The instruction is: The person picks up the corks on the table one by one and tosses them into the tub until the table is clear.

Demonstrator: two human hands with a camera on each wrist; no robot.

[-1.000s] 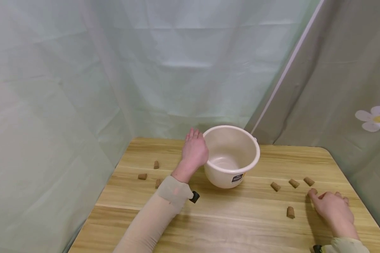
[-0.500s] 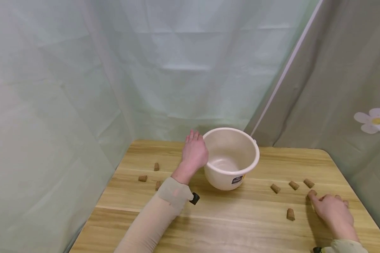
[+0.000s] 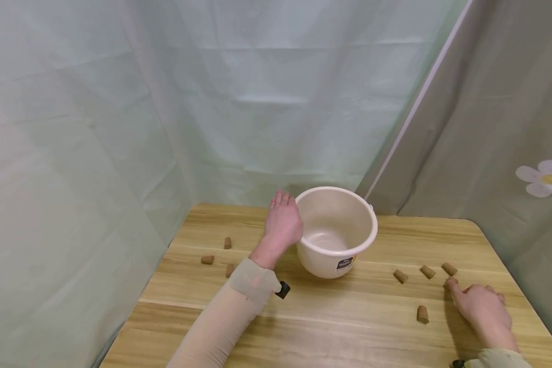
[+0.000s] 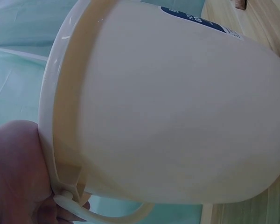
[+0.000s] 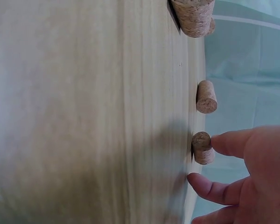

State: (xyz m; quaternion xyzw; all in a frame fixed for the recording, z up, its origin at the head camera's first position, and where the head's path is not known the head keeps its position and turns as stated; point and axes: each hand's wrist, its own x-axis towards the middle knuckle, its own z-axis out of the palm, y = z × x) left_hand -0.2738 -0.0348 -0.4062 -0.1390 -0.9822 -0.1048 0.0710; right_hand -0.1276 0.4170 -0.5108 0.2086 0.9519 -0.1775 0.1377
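Observation:
An off-white plastic bucket [image 3: 327, 263] stands upright at the back middle of the wooden table, its inside partly visible. My left hand [image 3: 282, 220] grips the left side of its rim, close to the handle joint in the left wrist view; where the thumb lies is hidden. At the right, my right hand [image 3: 483, 309] is low over the table. One outstretched digit touches the top of a small cork [image 5: 201, 140], while the other fingers stay apart from it. Another cork [image 5: 204, 157] shows just behind. Further corks [image 3: 400, 276] [image 3: 427, 272] [image 3: 449, 269] lie beyond that hand.
One cork [image 3: 422, 314] rests nearer the front, left of the right hand. Left of the bucket lie three more: an upright-looking cork [image 3: 227, 243], a sideways cork [image 3: 207, 259] and a cork [image 3: 230, 270] partly behind the sleeve. Pale curtains [image 3: 276, 102] hang behind the table.
My right hand has edged very slightly left with its digit at the cork. The left hand keeps its place on the rim. The head view has tipped a little.

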